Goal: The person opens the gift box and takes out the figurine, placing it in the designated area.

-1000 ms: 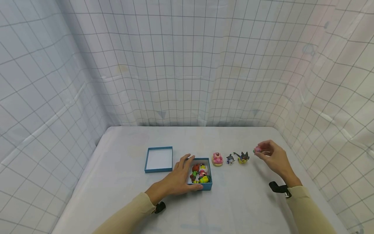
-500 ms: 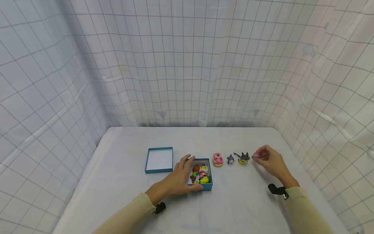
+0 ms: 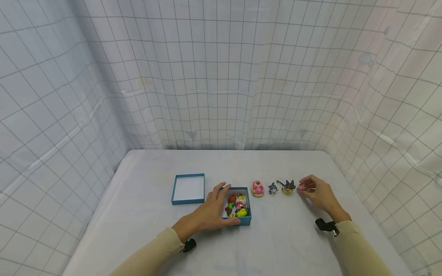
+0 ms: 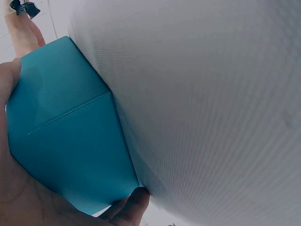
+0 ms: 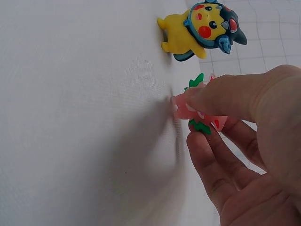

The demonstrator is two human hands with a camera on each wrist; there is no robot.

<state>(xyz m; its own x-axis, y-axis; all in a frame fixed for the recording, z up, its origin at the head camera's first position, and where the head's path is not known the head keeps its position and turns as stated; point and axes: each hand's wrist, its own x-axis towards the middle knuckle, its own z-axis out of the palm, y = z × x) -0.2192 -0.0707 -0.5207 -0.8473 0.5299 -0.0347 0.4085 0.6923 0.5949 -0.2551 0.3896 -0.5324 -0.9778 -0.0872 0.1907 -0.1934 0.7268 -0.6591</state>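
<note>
In the head view my left hand (image 3: pixel 211 211) holds a blue box (image 3: pixel 244 220) with several colourful figurines (image 3: pixel 240 205) inside. Its thumb lies along the front wall and the fingers reach over the left side; the left wrist view shows the box's blue walls (image 4: pixel 70 150) between thumb and fingers. My right hand (image 3: pixel 320 195) pinches a small pink figurine (image 5: pixel 184 107) with green leaf-like parts between thumb and fingers, low at the table surface. Beside it stands a yellow figurine with a dark hood (image 5: pixel 181 35). Fingers hide much of the pink one.
A shallow blue-edged lid (image 3: pixel 188 201) with a white inside lies left of the box. Right of the box, in a row, are a pink bear figurine on a tan ring (image 3: pixel 257 188) and a small dark-hooded figurine (image 3: pixel 272 188). White gridded cloth (image 3: pixel 214 76) surrounds the table.
My right hand has come down and slightly left with the pink figurine, from above the table to its surface beside the yellow figurine. My left hand and the box have stayed put.
</note>
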